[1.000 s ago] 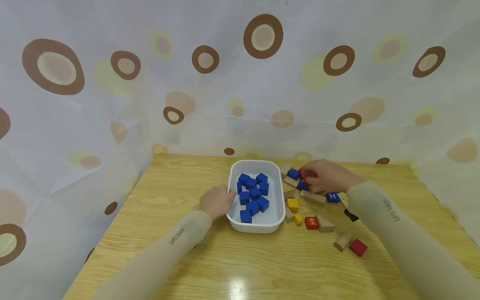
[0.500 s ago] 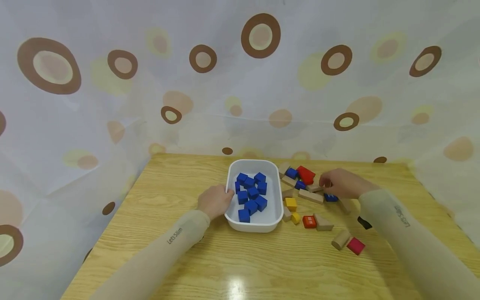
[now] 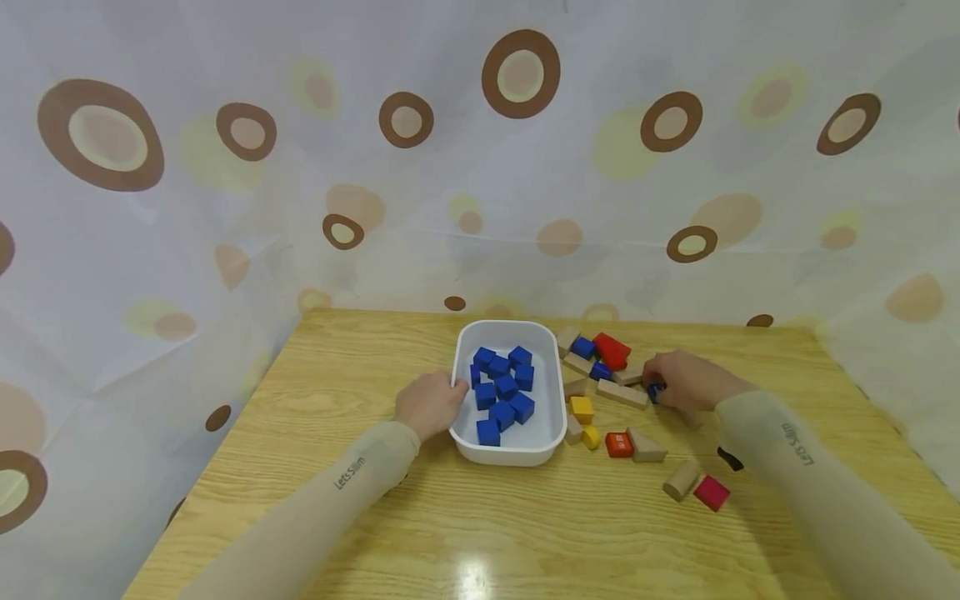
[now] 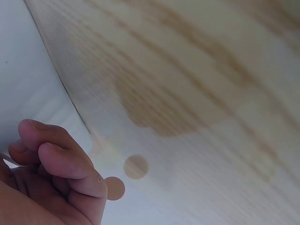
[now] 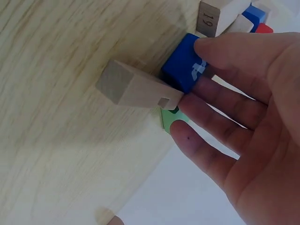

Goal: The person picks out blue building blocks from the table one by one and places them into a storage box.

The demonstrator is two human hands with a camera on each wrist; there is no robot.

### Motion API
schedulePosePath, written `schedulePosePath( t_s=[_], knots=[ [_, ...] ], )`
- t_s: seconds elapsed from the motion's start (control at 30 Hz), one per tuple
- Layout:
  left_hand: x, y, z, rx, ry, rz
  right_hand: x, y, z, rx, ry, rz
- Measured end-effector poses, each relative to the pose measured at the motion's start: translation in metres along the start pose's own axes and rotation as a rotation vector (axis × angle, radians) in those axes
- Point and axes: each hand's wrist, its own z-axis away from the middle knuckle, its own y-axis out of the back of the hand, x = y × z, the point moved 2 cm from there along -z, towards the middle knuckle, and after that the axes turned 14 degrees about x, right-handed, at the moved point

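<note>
My left hand [image 3: 429,406] grips the left rim of a white plastic bin [image 3: 512,456], thumb over the edge; in the left wrist view its curled fingers [image 4: 65,161] lie against the bin's outer wall [image 4: 33,79]. Several blue cubes [image 3: 506,386] lie inside the bin. To the right, my right hand [image 3: 686,381] pinches a blue block [image 5: 185,63] with a white mark, thumb on one side and fingers on the other. A plain wooden block [image 5: 136,86] lies right beside the blue one, and a green piece [image 5: 171,119] shows partly behind the fingers.
Loose blocks lie right of the bin: a red piece [image 3: 612,351], two blue blocks, a yellow block [image 3: 582,408], a red lettered block [image 3: 619,444], a wooden triangle [image 3: 647,446], a wooden cylinder [image 3: 681,480] and a crimson block [image 3: 712,492]. A patterned curtain [image 3: 480,208] hangs behind the table.
My right hand has left the red pieces at the back and moved right and nearer, down onto the marked blue block. My left hand stays on the bin's rim.
</note>
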Motion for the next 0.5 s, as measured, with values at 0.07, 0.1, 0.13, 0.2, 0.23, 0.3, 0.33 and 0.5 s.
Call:
schedulePosePath(
  t_s=[0.07,0.1,0.13,0.2,0.23,0.3,0.33,0.5],
  knots=[
    [-0.0005,-0.0006,-0.0013,0.004,-0.001,0.002,-0.0005,-0.0009,0.0001,0.012,0.005,0.004],
    [-0.001,-0.0011,-0.002,0.005,-0.001,0.003,-0.0003,-0.0018,0.0001,0.018,0.012,0.007],
    [-0.0012,-0.0014,-0.0023,0.007,-0.001,0.004,-0.0002,-0.0027,0.0004,0.023,0.019,0.012],
    [-0.0013,-0.0017,-0.0028,0.007,-0.004,0.005,0.0002,-0.0049,0.0008,0.033,0.031,0.027],
    [-0.0012,-0.0017,-0.0029,0.007,-0.005,0.004,0.0001,-0.0057,0.0009,0.037,0.035,0.033],
    [-0.0009,-0.0014,-0.0026,0.009,-0.004,0.003,0.0001,-0.0072,0.0009,0.04,0.042,0.046],
    [-0.0008,-0.0013,-0.0022,0.01,-0.003,0.005,-0.0003,-0.0078,0.0006,0.04,0.04,0.052],
    [-0.0005,-0.001,-0.0008,0.018,-0.005,0.005,-0.0016,-0.008,0.0008,0.045,0.045,0.056]
  ],
)
